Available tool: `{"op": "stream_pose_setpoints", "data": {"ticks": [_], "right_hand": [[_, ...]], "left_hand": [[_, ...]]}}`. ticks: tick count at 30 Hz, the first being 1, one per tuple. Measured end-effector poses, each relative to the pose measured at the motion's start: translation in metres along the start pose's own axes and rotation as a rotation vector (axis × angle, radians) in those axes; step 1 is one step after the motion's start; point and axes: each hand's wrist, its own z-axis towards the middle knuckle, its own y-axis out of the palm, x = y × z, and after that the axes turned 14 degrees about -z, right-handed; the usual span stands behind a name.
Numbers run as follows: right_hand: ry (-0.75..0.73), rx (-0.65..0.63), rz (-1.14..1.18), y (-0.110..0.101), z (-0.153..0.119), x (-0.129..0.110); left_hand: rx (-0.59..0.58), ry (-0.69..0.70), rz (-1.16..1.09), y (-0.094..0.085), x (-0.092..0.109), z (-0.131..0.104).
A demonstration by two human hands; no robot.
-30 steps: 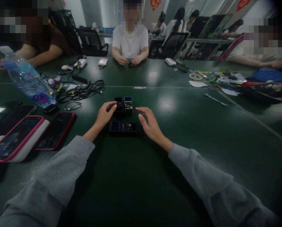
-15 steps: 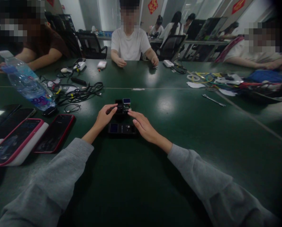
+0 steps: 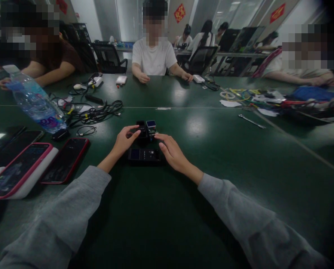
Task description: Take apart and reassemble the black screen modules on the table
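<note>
Near the middle of the green table (image 3: 161, 209), my left hand (image 3: 125, 141) has its thumb and fingers around the left side of a small black case (image 3: 141, 129). My right hand (image 3: 174, 152) has its fingers stretched out, with the fingertips at the lower right edge of a small circuit board with a screen (image 3: 151, 127). The board stands just right of the black case. Nearer to me, a flat black device with a dark screen (image 3: 144, 155) lies between my two wrists.
At the left are phones (image 3: 67, 160), a leaning water bottle (image 3: 37, 101) and tangled black cables (image 3: 99, 112). A wrench (image 3: 251, 121) and a heap of coloured wires (image 3: 284, 99) lie at the right. Several people sit around.
The circuit board now stands slightly apart from the black case, and my right fingertips have shifted a little to the right. The person across has moved a hand toward the white adapter.
</note>
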Motion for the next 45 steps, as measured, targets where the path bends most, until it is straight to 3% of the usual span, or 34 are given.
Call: {"op": "stream_pose_setpoints", "data": {"ticks": [13,22,32,35,38,42,45], "right_hand": [[0.004,0.007,0.003,0.000,-0.001,0.000],[-0.008,0.062,-0.026,0.003,0.000,0.003],[-0.016,0.083,-0.138,0.001,-0.002,0.000],[-0.090,-0.041,-0.155,0.000,-0.002,-0.003],[-0.097,-0.132,-0.144,0.000,-0.002,-0.004],[-0.080,-0.138,-0.132,-0.001,-0.002,-0.004],[-0.082,-0.128,-0.138,-0.001,-0.002,-0.004]], "left_hand": [[-0.113,0.060,-0.033,-0.004,0.003,-0.001],[-0.332,-0.050,-0.191,-0.006,0.016,-0.004],[-0.360,-0.151,-0.231,-0.010,0.025,-0.005],[-0.417,-0.143,-0.235,-0.016,0.037,-0.001],[-0.582,-0.102,-0.125,-0.026,0.059,0.003],[-0.702,0.016,0.086,-0.036,0.094,0.002],[-0.839,0.081,0.149,-0.034,0.107,-0.003]]}}
